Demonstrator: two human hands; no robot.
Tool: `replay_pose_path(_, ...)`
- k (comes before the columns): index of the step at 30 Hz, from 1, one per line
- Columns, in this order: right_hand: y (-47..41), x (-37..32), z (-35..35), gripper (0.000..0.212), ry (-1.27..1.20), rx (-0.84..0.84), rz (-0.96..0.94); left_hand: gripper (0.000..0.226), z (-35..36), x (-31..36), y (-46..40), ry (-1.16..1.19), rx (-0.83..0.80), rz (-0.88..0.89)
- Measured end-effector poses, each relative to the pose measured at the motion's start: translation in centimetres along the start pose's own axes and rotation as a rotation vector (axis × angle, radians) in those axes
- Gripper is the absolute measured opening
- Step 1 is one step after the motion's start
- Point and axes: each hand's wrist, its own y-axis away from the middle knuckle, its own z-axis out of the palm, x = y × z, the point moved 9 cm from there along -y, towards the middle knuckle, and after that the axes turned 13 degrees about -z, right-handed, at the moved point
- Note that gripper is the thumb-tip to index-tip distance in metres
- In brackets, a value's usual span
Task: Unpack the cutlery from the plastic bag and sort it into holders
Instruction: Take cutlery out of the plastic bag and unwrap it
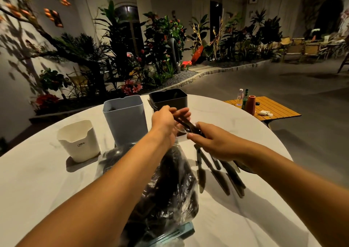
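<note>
Mid-frame, above the tabletop (47, 180): a dark cutlery piece (184, 123) is held between both hands. Its type cannot be told. The left hand (166, 120) is curled loosely round its far end; the right hand (213, 142) pinches the near end along with a scrap of clear wrapping.

Long axis of the held piece: from upper left to lower right of the frame, far end aimed toward the black holder (168, 97) just behind the left hand. This holder is judged nearest; the left hand lies closer to it than the right.

The blue-grey holder (125, 120) is seen left of centre, the white holder (79, 140) further left and lower.

The plastic bag (170, 190) lies at lower centre, under the left forearm, still filled with dark cutlery. A row of loose knives (213, 171) is laid out on the tabletop below the right hand, handles toward the hand, blades toward the lower right.

Judgement: sorting is at an early stage; most pieces are still bagged.
</note>
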Motion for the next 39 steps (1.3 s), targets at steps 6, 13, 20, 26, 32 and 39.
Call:
replay_pose_path(6,-0.5,-0.5,2.6,0.022,-0.001,-0.072,0.022,0.028,-4.7,6.9,2.0,0.148,0.104,0.217)
replay_pose_path(13,-3.0,-1.6,3.7,0.025,-0.249,0.09,0.036,0.024,-8.2,8.6,4.6,-0.115,0.081,0.299)
replay_pose_path(20,-6.2,-3.5,6.0,0.023,-0.944,0.465,0.027,0.02,-10.0,1.5,4.6,-0.209,-0.074,-0.018)
replay_pose_path(26,-7.1,-2.1,6.8,0.027,-1.05,0.703,0.073,0.021,-10.0,0.3,5.5,-0.241,-0.165,-0.128)
replay_pose_path(32,-5.8,-1.8,6.3,0.036,-0.909,0.799,0.091,0.03,-9.0,-0.7,6.3,-0.6,-0.204,-0.063)
replay_pose_path(39,-5.4,-1.9,6.7,0.046,-0.899,0.733,0.081,0.017,-8.8,-1.1,7.5,-0.597,-0.243,-0.019)
